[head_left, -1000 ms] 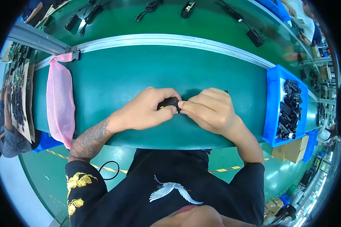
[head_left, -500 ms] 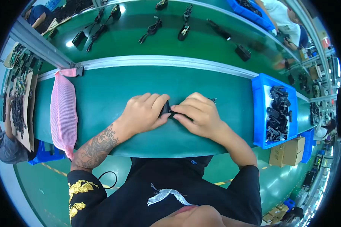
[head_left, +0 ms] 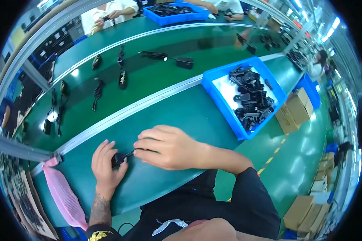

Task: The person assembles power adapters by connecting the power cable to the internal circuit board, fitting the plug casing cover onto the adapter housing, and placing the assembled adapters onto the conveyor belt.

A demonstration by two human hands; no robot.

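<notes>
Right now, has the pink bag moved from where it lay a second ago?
No, neither way: the pink bag still has its strap at the foot of the metal post. The camera's view has turned instead.

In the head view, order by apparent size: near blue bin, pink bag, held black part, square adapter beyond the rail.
1. Near blue bin
2. Pink bag
3. Unranked: held black part and square adapter look alike; the former is partly hidden.

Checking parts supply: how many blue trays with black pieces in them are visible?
2. The near tray is to the right of the right hand; the far tray is at the picture's top. Others may be hidden or too distant to tell.
</notes>
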